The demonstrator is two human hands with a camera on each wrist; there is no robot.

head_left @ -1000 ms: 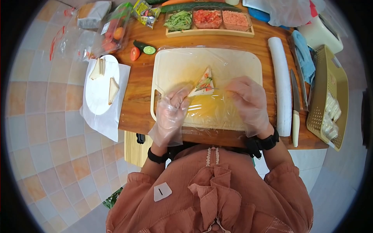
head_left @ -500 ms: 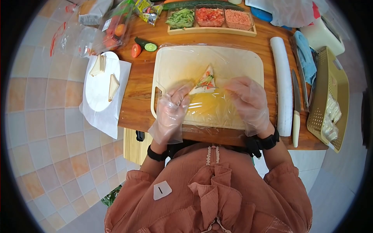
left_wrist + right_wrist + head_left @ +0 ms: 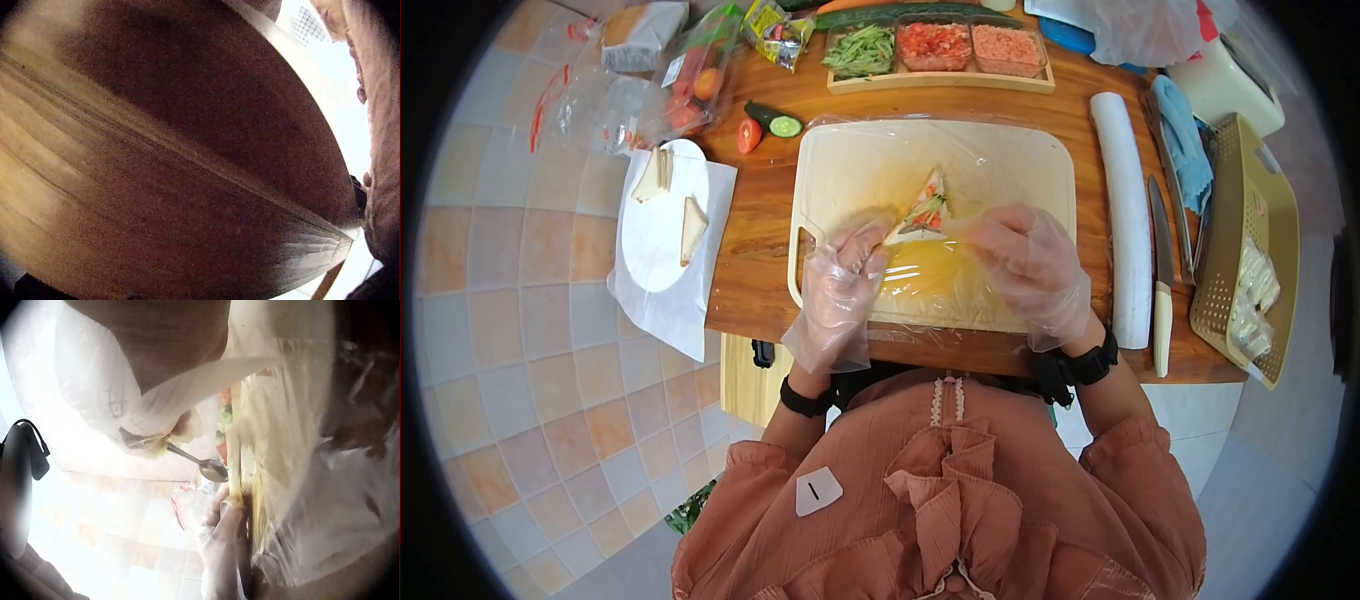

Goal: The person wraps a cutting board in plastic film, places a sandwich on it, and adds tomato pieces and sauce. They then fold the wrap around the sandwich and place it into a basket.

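Observation:
In the head view my gloved left hand (image 3: pixel 840 280) grips the lower left corner of a triangular sandwich (image 3: pixel 925 212), its cut face showing orange, red and green filling. The sandwich is held over a cream cutting board (image 3: pixel 1010 150) covered with clear plastic wrap (image 3: pixel 960 305). My right hand (image 3: pixel 1035 265), also in a clear loose glove, is just right of the sandwich. In the right wrist view its fingers pinch a metal spoon (image 3: pixel 214 471), whose bowl is right at the filled side of the sandwich. The left wrist view shows mostly dark wood.
Two sandwich pieces (image 3: pixel 692 232) lie on a white plate (image 3: pixel 650 265) at left. Behind the board stands a wooden tray (image 3: pixel 940 82) of chopped fillings. A white roll (image 3: pixel 1122 220), a knife (image 3: pixel 1162 270) and a perforated basket (image 3: pixel 1245 250) line the right side.
My right hand has moved slightly left, closer to the sandwich. The sandwich has turned a little in my left hand, which stays in place.

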